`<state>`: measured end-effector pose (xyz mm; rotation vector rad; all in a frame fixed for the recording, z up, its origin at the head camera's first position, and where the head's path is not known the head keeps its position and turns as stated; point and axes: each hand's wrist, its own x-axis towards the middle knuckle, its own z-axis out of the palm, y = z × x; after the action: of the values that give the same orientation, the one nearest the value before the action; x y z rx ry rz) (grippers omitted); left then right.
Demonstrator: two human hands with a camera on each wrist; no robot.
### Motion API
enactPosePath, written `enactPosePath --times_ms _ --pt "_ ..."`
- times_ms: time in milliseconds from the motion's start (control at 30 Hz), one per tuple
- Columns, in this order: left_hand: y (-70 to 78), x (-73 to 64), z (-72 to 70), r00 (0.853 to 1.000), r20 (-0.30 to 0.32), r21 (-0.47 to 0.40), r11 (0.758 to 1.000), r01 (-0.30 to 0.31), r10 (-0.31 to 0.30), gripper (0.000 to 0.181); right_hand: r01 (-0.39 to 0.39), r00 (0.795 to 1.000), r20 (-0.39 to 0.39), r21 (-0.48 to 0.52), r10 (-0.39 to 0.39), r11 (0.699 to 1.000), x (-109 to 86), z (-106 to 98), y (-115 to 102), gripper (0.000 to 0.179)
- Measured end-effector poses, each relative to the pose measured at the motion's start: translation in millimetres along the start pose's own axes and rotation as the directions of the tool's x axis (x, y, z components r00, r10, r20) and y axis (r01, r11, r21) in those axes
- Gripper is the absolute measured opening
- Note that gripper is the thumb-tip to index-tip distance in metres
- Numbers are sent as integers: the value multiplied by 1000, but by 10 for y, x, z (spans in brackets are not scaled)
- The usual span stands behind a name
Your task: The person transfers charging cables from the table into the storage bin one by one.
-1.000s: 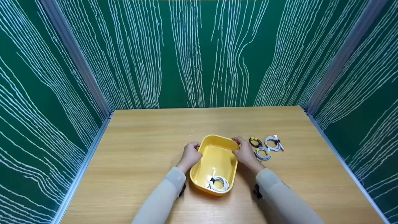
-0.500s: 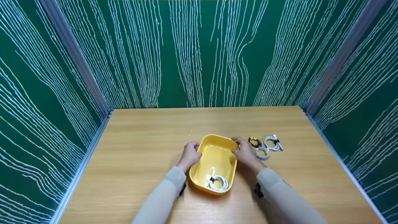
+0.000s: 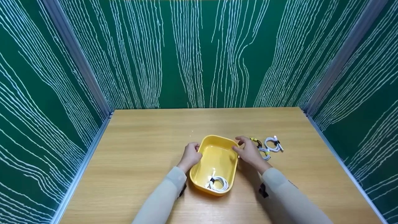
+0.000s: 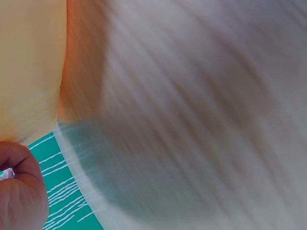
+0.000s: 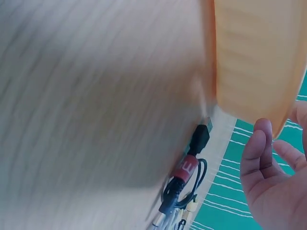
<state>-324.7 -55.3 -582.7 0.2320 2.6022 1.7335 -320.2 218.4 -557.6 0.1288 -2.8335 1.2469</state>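
A yellow plastic bin (image 3: 214, 161) sits on the table, a white coiled cable (image 3: 226, 184) with a black tie lying at its near end. My left hand (image 3: 190, 156) grips the bin's left rim, thumb inside and fingers outside. At the right rim, my right hand (image 3: 250, 153) has its fingers spread and loose, the thumb overlapping the edge. The right wrist view has those fingertips (image 5: 261, 132) right by the bin's corner. Just beyond this hand lie a black coiled cable (image 3: 259, 143) and a grey coiled cable (image 3: 266, 154), both partly covered by it, plus another white coiled cable (image 3: 270, 147).
The wooden table (image 3: 140, 140) reaches back to a green wall (image 3: 183, 62) with white wavy lines. Similar green panels stand on both sides, joined by grey metal posts (image 3: 77, 56). A USB plug (image 5: 199, 139) shows up close in the right wrist view.
My right hand has loosened from the bin's right rim and shifted slightly right, now covering more of the black and grey cables. The left hand and bin stay put.
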Motion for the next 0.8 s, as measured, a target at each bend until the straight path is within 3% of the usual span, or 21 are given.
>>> enactPosePath --times_ms 333,600,800 --pt "43 -22 -7 999 16 -23 999 39 -39 24 19 999 -34 -17 -20 1000 0 -140 36 51" --pt "45 1 -6 1000 5 17 1000 8 -8 13 53 996 -67 -50 -56 997 8 -284 66 45" --pt "53 -26 -2 1000 5 24 999 23 -23 15 37 999 -31 -59 -38 998 -10 -382 123 46"
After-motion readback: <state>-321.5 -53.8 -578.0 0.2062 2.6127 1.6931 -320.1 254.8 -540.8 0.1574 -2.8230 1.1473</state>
